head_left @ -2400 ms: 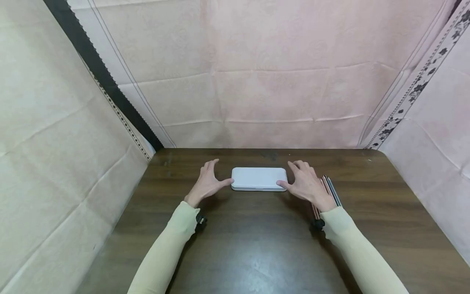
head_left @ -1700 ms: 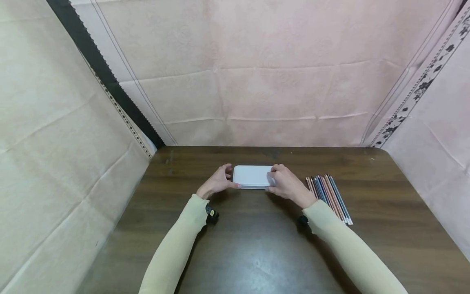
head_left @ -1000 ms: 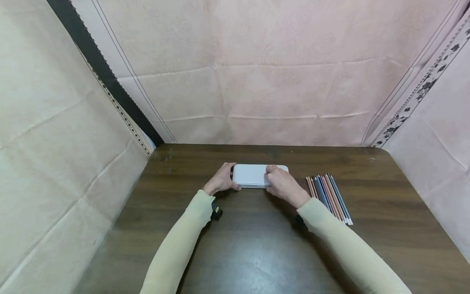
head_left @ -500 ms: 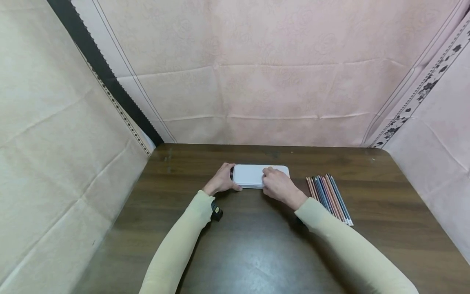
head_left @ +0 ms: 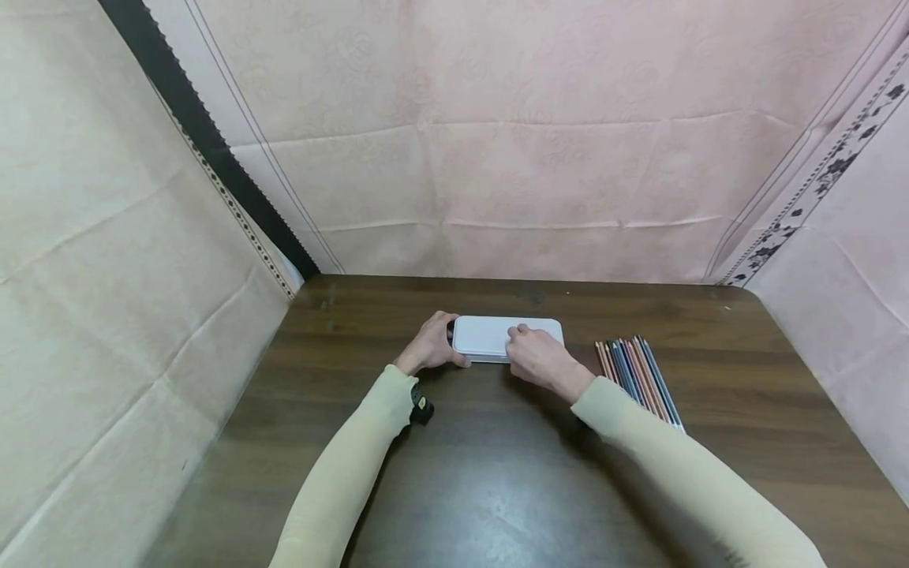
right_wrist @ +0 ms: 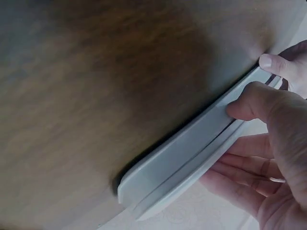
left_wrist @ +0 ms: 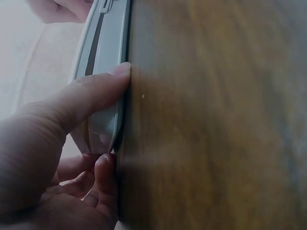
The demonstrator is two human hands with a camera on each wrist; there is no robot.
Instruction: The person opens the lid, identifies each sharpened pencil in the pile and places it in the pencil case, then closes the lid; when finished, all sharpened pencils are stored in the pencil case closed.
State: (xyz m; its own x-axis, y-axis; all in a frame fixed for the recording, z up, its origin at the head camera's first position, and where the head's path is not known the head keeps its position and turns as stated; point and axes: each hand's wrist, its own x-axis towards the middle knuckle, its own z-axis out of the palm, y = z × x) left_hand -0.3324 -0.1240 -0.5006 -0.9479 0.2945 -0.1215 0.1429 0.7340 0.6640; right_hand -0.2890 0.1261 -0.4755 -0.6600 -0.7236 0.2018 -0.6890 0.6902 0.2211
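Observation:
A flat white pencil case (head_left: 479,335) lies crosswise near the far side of the table. My left hand (head_left: 432,341) grips its left end; in the left wrist view the thumb (left_wrist: 98,93) lies along the front side and the fingers bend round the end. On the case's front-middle is my right hand (head_left: 542,359), its curled fingers over the lid. The right wrist view has the right thumb (right_wrist: 254,103) against the front side, by the seam. A dark slit between lid and body shows in the left wrist view, next to a small catch (left_wrist: 106,5).
Several pencils (head_left: 639,375), brown and blue, lie side by side to the right of the case, partly behind the right sleeve. The brown wooden table (head_left: 490,489) ends at pale cloth hangings (head_left: 554,173) behind and at both sides.
Both hands have come onto the case from its two ends. The right hand has moved left to the middle of its front edge, uncovering the pencils. The left hand has closed on the left end.

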